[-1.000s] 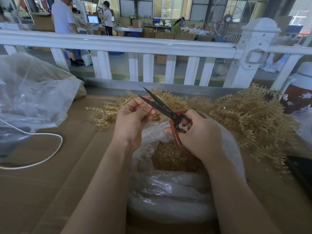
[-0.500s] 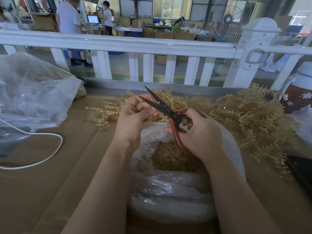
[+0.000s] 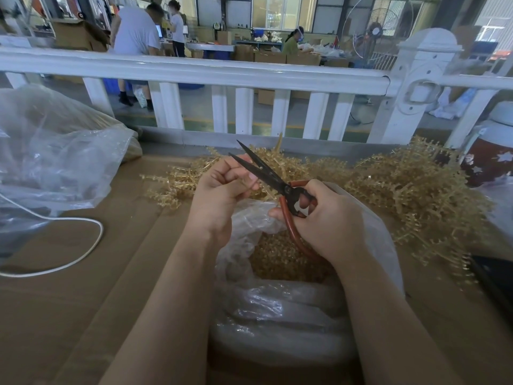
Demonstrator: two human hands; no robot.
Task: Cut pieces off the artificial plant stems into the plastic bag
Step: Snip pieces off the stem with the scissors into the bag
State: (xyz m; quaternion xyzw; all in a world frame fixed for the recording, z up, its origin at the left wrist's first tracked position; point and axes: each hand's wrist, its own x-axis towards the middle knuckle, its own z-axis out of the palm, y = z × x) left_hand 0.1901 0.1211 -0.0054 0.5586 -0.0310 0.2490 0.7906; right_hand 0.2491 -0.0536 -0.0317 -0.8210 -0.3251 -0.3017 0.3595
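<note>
Counter [image 3: 83, 315]: brown cardboard covers it, running from the near edge up to the railing.
Plastic bag [image 3: 277, 315]: clear, crumpled, sitting on the counter between the two forearms; its mouth is open upward and a heap of small golden cut pieces [image 3: 280, 262] lies inside.
Right hand [image 3: 330, 220]: over the bag's mouth, its grip closed round the red-brown handles of the scissors [image 3: 277, 182], fingers through the loop.
Scissors blades: dark, parted in a narrow V, pointing up and to the left, crossing just in front of the left hand's fingers.
Left hand [image 3: 222, 190]: just left of the blades, fingers curled in a tight grip, pinching a thin golden stem [image 3: 274, 159] whose tip rises behind the blades; how much stem lies inside the hand I cannot tell.
Stem pile [image 3: 402, 190]: golden artificial plant stems heaped across the counter behind the bag, thickest on the right.
White cord [image 3: 69, 245]: looped on the counter at the left.
Second clear bag [image 3: 55, 151]: large, bunched at the far left.
Jug [image 3: 491, 154]: red-brown and white with star marks, at the right edge.
Railing [image 3: 222, 76]: white, at the counter's far edge.
Beyond: people among boxes and a standing fan [image 3: 374, 31].
</note>
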